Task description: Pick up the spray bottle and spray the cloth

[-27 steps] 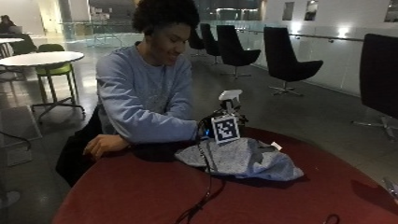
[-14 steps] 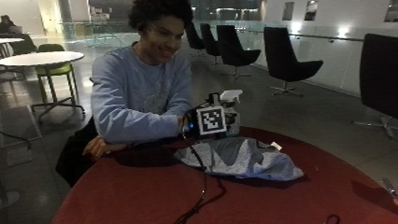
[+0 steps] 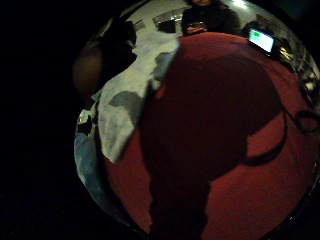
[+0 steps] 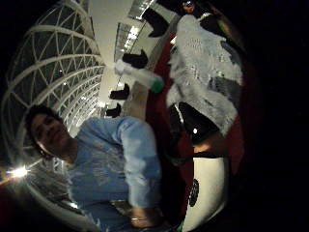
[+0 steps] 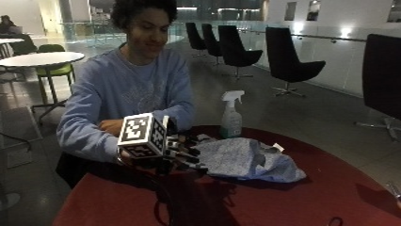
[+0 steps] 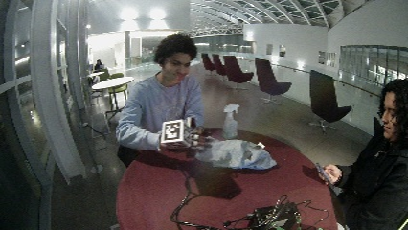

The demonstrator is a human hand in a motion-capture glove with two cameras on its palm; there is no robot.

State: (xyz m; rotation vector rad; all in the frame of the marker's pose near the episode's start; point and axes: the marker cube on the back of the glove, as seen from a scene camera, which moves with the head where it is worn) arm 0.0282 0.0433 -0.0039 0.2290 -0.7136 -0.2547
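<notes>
A clear spray bottle (image 5: 231,117) with a white trigger head stands upright on the round red table (image 5: 325,193), just behind a crumpled grey-blue cloth (image 5: 251,160). My gloved right hand (image 5: 180,153) hovers at the cloth's left edge, low over the table, with its fingers stretched toward the cloth and nothing in them. It is well apart from the bottle. The thumb side palm view shows the bottle (image 4: 140,76) beside the cloth (image 4: 207,82). The little finger side palm view has the cloth (image 3: 130,100) lying on the red tabletop (image 3: 225,150). The wide view shows the bottle (image 6: 229,122) and cloth (image 6: 232,153).
The person's bare left hand (image 5: 111,126) rests near the table's edge behind my right hand. Cables and a small device (image 6: 274,218) lie at the table's near side. A second person (image 6: 376,158) sits across the table with a phone. Black chairs (image 5: 288,66) stand behind.
My right hand has drawn back from beside the bottle, moving left and down to the cloth's left edge. The bottle and cloth stay put.
</notes>
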